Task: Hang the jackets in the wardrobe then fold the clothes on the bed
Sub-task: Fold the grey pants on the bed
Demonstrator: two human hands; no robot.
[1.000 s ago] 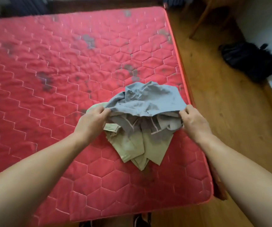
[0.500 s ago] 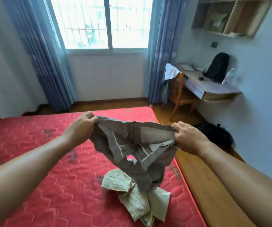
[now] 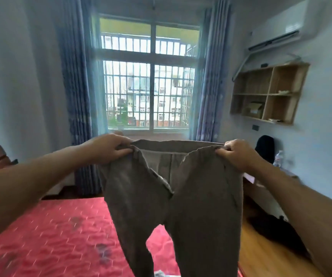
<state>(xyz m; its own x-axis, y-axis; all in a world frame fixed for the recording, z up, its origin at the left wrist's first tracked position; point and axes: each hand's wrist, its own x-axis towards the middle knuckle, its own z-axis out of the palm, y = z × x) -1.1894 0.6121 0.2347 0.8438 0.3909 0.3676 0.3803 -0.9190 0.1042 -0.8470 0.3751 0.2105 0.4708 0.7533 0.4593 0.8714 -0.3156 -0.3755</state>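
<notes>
A pair of grey-brown trousers (image 3: 205, 206) hangs spread out in the air in front of me, above the red quilted mattress (image 3: 47, 240). My left hand (image 3: 109, 147) grips the left end of the waistband. My right hand (image 3: 236, 153) grips the right end. Both legs hang straight down and run out of the frame at the bottom. A small bit of pale cloth (image 3: 160, 273) shows on the mattress between the legs; the rest of the clothes pile is hidden behind the trousers.
A barred window (image 3: 150, 92) with blue curtains (image 3: 77, 108) faces me. On the right wall are a wooden shelf unit (image 3: 269, 92) and an air conditioner (image 3: 277, 29). A dark bag (image 3: 277, 226) lies on the wooden floor right of the bed.
I lifted the trousers off the pile on the mattress up to chest height and pulled the waistband wide, so they now hang open. My view tilted up from the bed to the window.
</notes>
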